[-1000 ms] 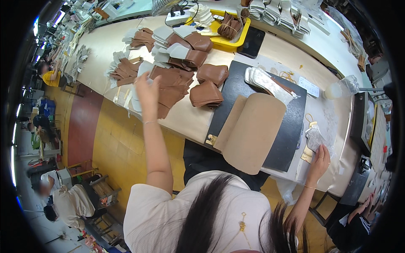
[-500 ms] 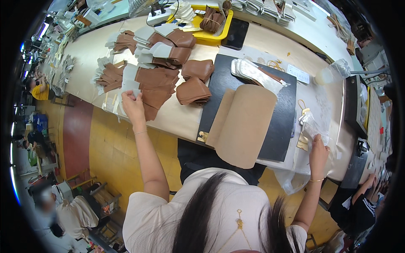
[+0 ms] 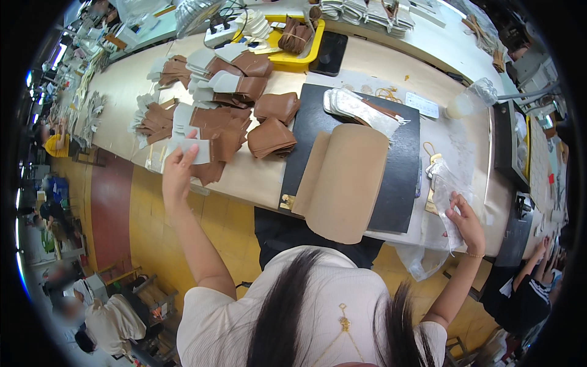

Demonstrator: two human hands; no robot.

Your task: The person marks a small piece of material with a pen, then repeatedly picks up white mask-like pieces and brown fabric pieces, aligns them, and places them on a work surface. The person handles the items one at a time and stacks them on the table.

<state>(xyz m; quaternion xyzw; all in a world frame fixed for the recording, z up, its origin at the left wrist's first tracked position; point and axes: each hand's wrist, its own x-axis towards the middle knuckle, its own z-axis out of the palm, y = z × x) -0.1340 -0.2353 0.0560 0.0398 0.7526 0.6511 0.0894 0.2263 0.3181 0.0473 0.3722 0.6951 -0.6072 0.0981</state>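
At the near edge of the table, on the left, my left hand (image 3: 177, 174) is closed on a flat brown leather piece with a pale grey end (image 3: 199, 151). It pinches the grey end between thumb and fingers, over a fanned pile of brown leather pieces (image 3: 221, 127). On the right, my right hand (image 3: 466, 223) pinches a whitish strip (image 3: 448, 215) that hangs toward the table edge. Just beyond it lie small whitish pieces and a yellow cord loop (image 3: 430, 148). Between my hands, a curled tan sheet (image 3: 348, 183) rests on a black board (image 3: 400, 183).
Stacks of folded brown leather (image 3: 272, 137) stand left of the board. White strips (image 3: 358, 109) lie on its far part. Farther back are a yellow tray (image 3: 306, 59), a black phone (image 3: 330, 54) and a plastic bottle (image 3: 471, 101). A clear plastic bag (image 3: 422, 263) hangs off the front edge.
My left hand has shifted slightly left and nearer, lifting the grey-ended leather piece from the pile. My right hand has turned and drawn the whitish strip toward me. The view has shifted slightly.
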